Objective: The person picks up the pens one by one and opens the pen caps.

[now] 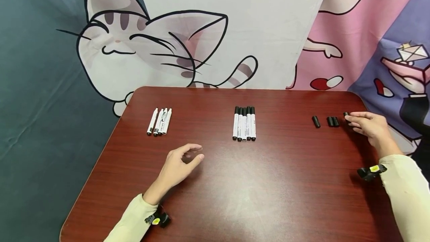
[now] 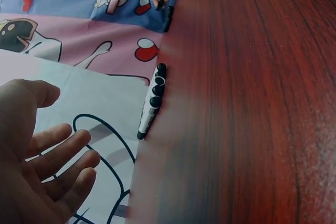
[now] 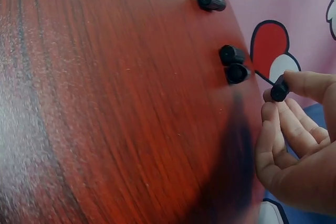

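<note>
Between thumb and fingertips, my right hand (image 1: 371, 126) pinches a black marker cap (image 3: 280, 88), held just off the table at its right end. Beside it lie a pair of black caps (image 1: 333, 121) side by side and a single black cap (image 1: 316, 121) farther left. My left hand (image 1: 181, 163) hovers over the table with nothing in it, its fingers relaxed and thumb apart. Nearest to that hand are several uncapped white markers (image 1: 160, 121) at the left. A row of capped white markers (image 1: 244, 123) lies in the middle, black caps pointing away from me.
All of this lies on a reddish-brown wooden table (image 1: 262, 189) with rounded far corners. Behind its far edge hangs a cloth backdrop (image 1: 268, 29) with cartoon drawings. A dark wrist camera (image 1: 160, 217) is strapped on my left wrist, another (image 1: 371, 172) on my right.
</note>
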The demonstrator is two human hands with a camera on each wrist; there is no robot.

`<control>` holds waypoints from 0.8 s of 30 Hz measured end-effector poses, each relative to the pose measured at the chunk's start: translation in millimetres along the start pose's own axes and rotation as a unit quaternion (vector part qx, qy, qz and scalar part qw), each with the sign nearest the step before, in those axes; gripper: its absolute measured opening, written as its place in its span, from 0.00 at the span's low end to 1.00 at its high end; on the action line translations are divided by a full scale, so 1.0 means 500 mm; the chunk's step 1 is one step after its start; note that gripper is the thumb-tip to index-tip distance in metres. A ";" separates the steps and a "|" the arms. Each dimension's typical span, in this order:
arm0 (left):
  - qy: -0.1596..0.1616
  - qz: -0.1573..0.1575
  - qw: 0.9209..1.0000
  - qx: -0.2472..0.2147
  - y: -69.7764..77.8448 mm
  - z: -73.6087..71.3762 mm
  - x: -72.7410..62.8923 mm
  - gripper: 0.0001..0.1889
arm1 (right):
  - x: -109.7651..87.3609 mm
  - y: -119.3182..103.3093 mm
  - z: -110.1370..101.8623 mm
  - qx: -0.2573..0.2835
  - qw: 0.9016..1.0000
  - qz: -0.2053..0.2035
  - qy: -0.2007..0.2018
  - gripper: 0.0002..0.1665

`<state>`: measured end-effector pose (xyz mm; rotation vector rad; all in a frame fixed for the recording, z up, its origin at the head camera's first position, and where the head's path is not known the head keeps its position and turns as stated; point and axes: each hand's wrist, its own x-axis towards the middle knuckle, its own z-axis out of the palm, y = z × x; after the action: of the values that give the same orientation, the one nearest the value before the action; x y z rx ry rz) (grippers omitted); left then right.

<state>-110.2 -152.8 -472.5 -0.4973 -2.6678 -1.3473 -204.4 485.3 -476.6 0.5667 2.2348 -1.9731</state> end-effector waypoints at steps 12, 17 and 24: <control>-0.004 -0.007 1.000 0.010 0.001 -0.003 -0.003 0.13 | 0.007 0.015 0.011 -0.087 0.994 0.026 0.053 0.12; -0.004 -0.006 1.000 0.010 0.000 -0.003 -0.003 0.13 | 0.009 0.019 0.010 -0.099 0.993 0.032 0.063 0.13; -0.001 -0.004 1.000 0.010 -0.001 -0.003 -0.003 0.12 | 0.007 0.020 0.011 -0.117 0.990 0.035 0.072 0.13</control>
<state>-109.0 -154.6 -472.5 -0.4874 -2.6848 -1.3228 -205.2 481.6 -488.1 0.7679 2.4475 -1.6544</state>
